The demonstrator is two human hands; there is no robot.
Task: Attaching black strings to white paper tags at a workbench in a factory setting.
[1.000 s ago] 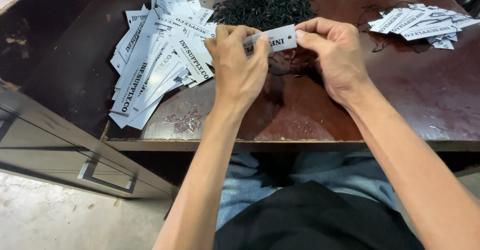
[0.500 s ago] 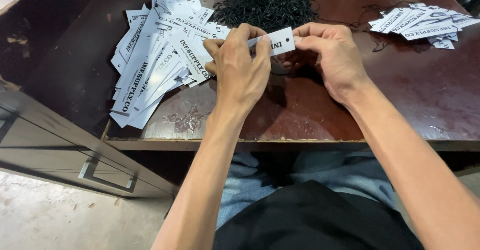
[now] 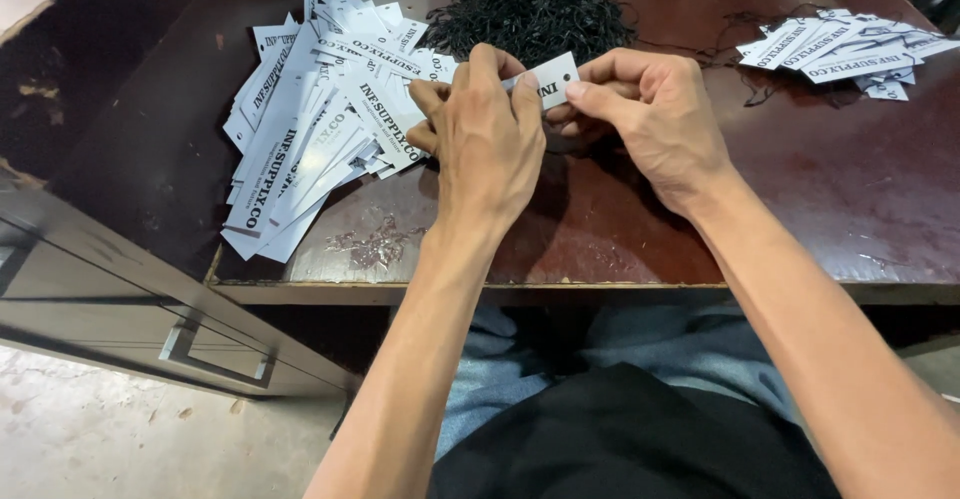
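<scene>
Dark reddish-brown worktop [image 3: 800, 219], scuffed, seen from above; a grey drawer unit [image 3: 120, 309] stands to its left over a concrete floor.

Left hand [image 3: 487, 139]: forearm rises from the lower edge of the view, back of the hand toward the camera, fingers curled forward and pinched on the near end of a white paper tag [image 3: 550, 81]. Right hand [image 3: 645, 114]: forearm enters from the lower right, wrist bent inward, thumb and forefinger closed on the tag's other end. Both hands are grasping the same tag.

Tag sits between the two hands, lifted just above the worktop, its middle hidden by the left fingers. Long axis runs roughly left to right, the right end tilted slightly away from the person; printed face up.

Just beyond the hands: a heap of black strings [image 3: 530, 14]. To the left, touching that heap's edge, a fanned pile of white tags [image 3: 310, 129] reaching the worktop's front left corner. Far right, well apart: a smaller stack of tags [image 3: 840, 49] with loose black strings around it.
</scene>
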